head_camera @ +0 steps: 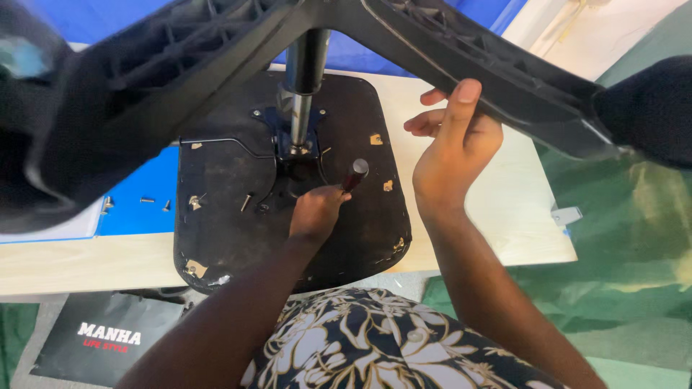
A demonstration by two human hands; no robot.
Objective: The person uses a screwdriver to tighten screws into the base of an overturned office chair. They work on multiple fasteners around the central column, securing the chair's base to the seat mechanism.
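An upturned office chair lies seat-down on the pale wooden table [504, 209], and its black seat underside [231, 216] is scuffed, with torn pale patches showing through near the edges. At the middle of that underside a dark metal mounting plate [292, 133] carries one chrome-and-black gas column [306, 72], which rises to the black ribbed star base [447, 50]; two of its legs spread wide overhead. Just below the plate, the left hand [315, 214] is closed around a screwdriver [353, 175] with a dark red handle. To the right of the plate, the right hand [454, 148] grips the edge of one base leg, thumb up along it. Left of the plate, about four loose screws [148, 200] lie on a blue sheet [137, 202].
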